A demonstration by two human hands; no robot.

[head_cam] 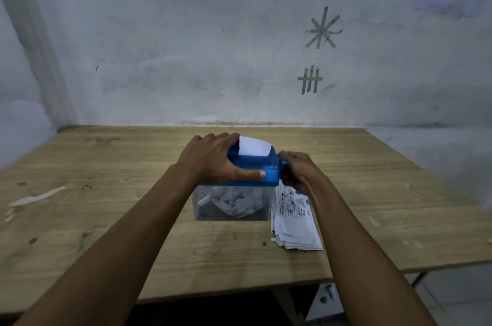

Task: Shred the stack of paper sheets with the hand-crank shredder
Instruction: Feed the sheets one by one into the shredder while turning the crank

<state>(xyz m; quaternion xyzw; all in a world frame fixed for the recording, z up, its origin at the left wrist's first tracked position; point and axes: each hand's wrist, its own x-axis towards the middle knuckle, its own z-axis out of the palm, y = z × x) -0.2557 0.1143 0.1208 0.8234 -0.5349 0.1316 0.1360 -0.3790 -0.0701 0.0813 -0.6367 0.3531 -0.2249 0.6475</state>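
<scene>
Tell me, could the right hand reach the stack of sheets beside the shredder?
Probably yes. The stack lies uncovered on the table, just below the right hand and beside the shredder. That hand grips the crank, though, so it would have to let go first.

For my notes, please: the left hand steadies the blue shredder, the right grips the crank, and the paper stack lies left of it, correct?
Not quite: the head view shows the paper stack lying right of the shredder. The left hand steadies it; the right hand grips the crank.
</scene>
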